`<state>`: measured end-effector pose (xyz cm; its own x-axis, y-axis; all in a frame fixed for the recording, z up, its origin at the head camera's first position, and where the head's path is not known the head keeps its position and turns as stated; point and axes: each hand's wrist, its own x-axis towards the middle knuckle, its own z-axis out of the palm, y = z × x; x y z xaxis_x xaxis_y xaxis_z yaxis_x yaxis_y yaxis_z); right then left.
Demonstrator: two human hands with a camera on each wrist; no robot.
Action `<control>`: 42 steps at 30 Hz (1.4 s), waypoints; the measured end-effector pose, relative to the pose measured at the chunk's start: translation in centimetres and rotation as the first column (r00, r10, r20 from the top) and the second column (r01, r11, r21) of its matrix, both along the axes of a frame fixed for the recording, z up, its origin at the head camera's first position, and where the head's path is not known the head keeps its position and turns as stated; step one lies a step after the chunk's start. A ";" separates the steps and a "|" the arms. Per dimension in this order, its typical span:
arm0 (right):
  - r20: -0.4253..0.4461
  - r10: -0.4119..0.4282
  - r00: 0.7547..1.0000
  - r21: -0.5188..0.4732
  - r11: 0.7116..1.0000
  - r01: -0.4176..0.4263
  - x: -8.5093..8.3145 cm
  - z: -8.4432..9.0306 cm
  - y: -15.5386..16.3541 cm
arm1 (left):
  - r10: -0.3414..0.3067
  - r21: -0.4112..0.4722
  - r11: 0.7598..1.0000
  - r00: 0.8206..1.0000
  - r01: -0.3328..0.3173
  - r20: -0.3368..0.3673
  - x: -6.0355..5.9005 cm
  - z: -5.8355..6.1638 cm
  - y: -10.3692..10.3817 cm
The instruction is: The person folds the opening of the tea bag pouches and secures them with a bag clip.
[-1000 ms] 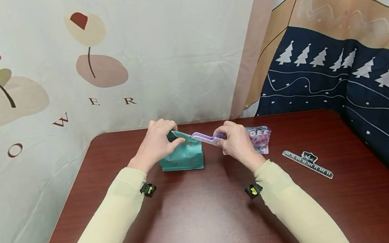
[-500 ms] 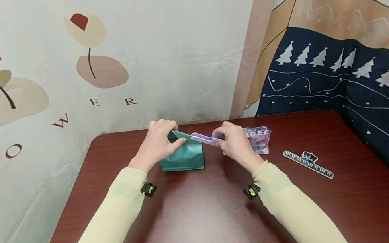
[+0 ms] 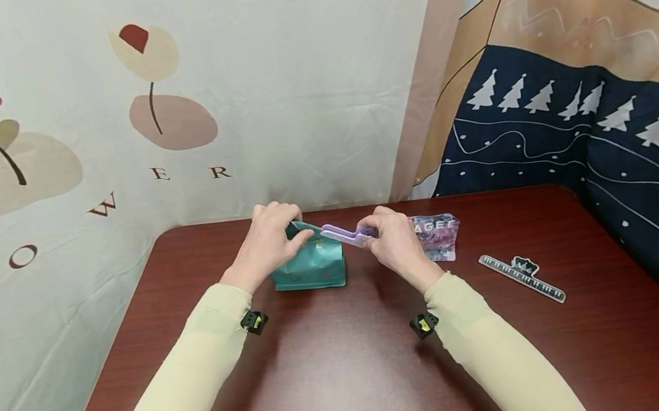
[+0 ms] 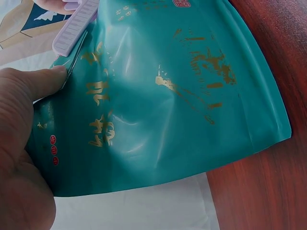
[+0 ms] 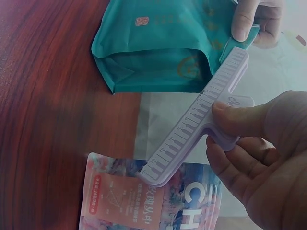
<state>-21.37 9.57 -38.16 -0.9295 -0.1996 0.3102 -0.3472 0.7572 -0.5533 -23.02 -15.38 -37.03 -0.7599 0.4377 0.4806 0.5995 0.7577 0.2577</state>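
Observation:
A teal foil pouch (image 3: 313, 269) with gold lettering stands near the table's far edge, its top folded over. My left hand (image 3: 269, 244) pinches that fold, the thumb in front. From the right comes a lilac sealing clip (image 5: 192, 124) with a piano-key pattern, pinched at its handle between my right thumb and fingers. The right hand (image 3: 396, 242) stays just right of the pouch. One end of the clip lies at the corner of the folded edge; whether its jaws have the edge between them I cannot tell. In the left wrist view, the clip's tip (image 4: 72, 36) appears beside the fold.
Behind the right hand stands a pink-purple printed pouch (image 3: 441, 236). Farther right, a black piano-key clip (image 3: 522, 278) lies on the reddish-brown table (image 3: 339, 382). A printed cloth backdrop (image 3: 316, 97) hangs just beyond the table's far edge.
My right hand and the lilac clip have shifted slightly left, towards the teal pouch. The left hand keeps its pinch on the fold and has hardly moved.

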 end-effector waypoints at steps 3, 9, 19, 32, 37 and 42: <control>-0.011 0.003 1.000 0.000 1.000 -0.003 0.0 0.0 -0.1 | 0.000 -0.001 1.000 1.000 0.000 0.004 0.0 0.0 0.0; -0.054 0.010 0.998 0.007 1.000 -0.010 -0.1 0.0 -0.3 | 0.010 -0.012 1.000 1.000 -0.010 0.021 0.1 0.1 0.0; -0.026 -0.006 1.000 -0.001 1.000 0.006 -0.3 0.0 -0.5 | -0.008 -0.022 1.000 0.999 0.009 0.049 0.2 0.6 -0.2; -0.032 -0.006 0.999 -0.005 1.000 0.006 -0.1 0.3 -1.0 | -0.002 -0.039 0.999 0.999 0.003 0.041 0.1 0.5 -0.1; -0.079 0.011 0.997 -0.010 1.000 -0.012 -0.1 0.3 -1.2 | 0.010 -0.046 0.999 0.999 -0.008 0.043 0.2 0.5 -0.1; -0.093 0.017 0.996 -0.022 1.000 -0.019 -0.1 0.2 -1.2 | -0.002 -0.044 0.999 0.998 0.005 0.055 0.3 0.7 -0.1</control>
<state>-21.49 8.33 -37.95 -0.8929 -0.2082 0.3993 -0.4114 0.7378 -0.5352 -22.67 -15.50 -36.31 -0.7830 0.4601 0.4185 0.5879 0.7671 0.2567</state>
